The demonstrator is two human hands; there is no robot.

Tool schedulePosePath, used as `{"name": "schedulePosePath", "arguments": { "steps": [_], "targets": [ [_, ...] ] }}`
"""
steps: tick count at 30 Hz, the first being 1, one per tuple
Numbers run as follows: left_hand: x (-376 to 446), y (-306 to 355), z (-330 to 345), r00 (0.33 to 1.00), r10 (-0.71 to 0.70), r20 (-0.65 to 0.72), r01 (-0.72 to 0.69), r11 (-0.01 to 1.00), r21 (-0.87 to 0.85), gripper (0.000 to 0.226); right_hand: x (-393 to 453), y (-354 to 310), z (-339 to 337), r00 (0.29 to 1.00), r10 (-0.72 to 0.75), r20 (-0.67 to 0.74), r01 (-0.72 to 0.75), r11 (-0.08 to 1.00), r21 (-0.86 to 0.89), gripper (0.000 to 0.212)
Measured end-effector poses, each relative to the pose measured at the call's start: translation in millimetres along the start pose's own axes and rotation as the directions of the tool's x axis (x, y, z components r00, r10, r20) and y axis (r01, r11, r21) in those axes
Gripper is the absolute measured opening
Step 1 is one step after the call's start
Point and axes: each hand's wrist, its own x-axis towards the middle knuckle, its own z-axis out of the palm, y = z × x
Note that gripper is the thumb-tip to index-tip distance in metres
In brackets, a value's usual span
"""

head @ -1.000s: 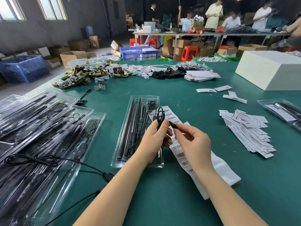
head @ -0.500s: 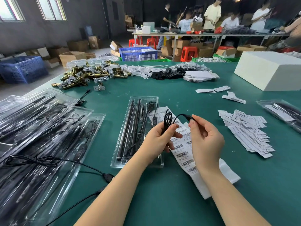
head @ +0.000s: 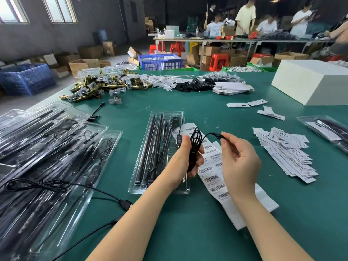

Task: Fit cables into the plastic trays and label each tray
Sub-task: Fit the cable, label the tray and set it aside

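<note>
Currently my left hand (head: 185,159) grips a thin black cable (head: 195,142) wound into a long narrow coil, loops standing up toward the tabletop's (head: 188,232) far edge. My right hand (head: 239,162) pinches its free plug end (head: 219,136), the lead arcing between us. Clear plastic tray (head: 160,151) just left of my hands, long axis near-to-far, black rods inside. Barcode label strip (head: 212,166) beneath my hands; print too small to read.
</note>
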Motion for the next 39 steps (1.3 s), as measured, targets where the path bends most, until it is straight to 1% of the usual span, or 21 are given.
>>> {"name": "schedulePosePath", "arguments": {
  "steps": [4,8,13,17,20,23,25,28,30,33,35,39],
  "targets": [
    [-1,1,-1,1.0,0.017,0.014,-0.018,0.998,0.065,0.056,-1,-4,1,1.0,-0.011,-0.007,0.011,1.0,-0.004,0.018],
    [-2,2,0,0.999,0.029,0.013,-0.031,0.993,0.112,0.05,-1,-4,1,1.0,-0.023,0.008,0.023,0.999,-0.025,0.019],
    [-1,2,0,0.999,0.016,-0.039,-0.009,0.985,0.17,0.043,-4,-3,4,0.997,-0.053,0.063,0.057,0.997,-0.059,0.02],
    [-2,2,2,0.997,0.047,-0.066,-0.034,0.984,0.178,0.036,-7,-3,7,0.992,-0.027,0.124,0.032,0.999,-0.044,0.02],
    [-3,2,3,0.996,0.059,-0.072,-0.041,0.973,0.227,0.028,-7,-1,7,0.987,-0.02,0.16,0.028,0.998,-0.05,0.023],
    [-2,2,4,0.995,0.062,-0.08,-0.039,0.965,0.26,0.028,-7,0,7,0.98,0.002,0.201,0.015,0.996,-0.083,0.025],
    [-2,2,4,0.994,0.068,-0.083,-0.041,0.956,0.289,0.021,-8,0,8,0.979,0.012,0.203,0.005,0.997,-0.08,0.026],
    [0,0,5,0.992,0.069,-0.106,-0.032,0.948,0.316,0.022,-8,-2,8,0.986,0.011,0.164,0.003,0.997,-0.083,0.028],
    [2,-1,6,0.991,0.065,-0.121,-0.028,0.957,0.289,0.022,-9,-3,9,0.988,0.016,0.157,-0.004,0.997,-0.079,0.027],
    [3,-1,5,0.983,0.059,-0.174,-0.03,0.986,0.166,0.024,-14,-5,12,0.98,0.04,0.195,-0.029,0.998,-0.058,0.029],
    [3,-2,3,0.977,0.055,-0.208,-0.03,0.992,0.123,0.025,-17,-6,15,0.976,0.046,0.211,-0.033,0.997,-0.065,0.029],
    [3,-1,4,0.975,0.039,-0.219,-0.03,0.998,0.046,0.027,-18,-4,16,0.989,0.06,0.138,-0.051,0.996,-0.071,0.025]
  ]
}}
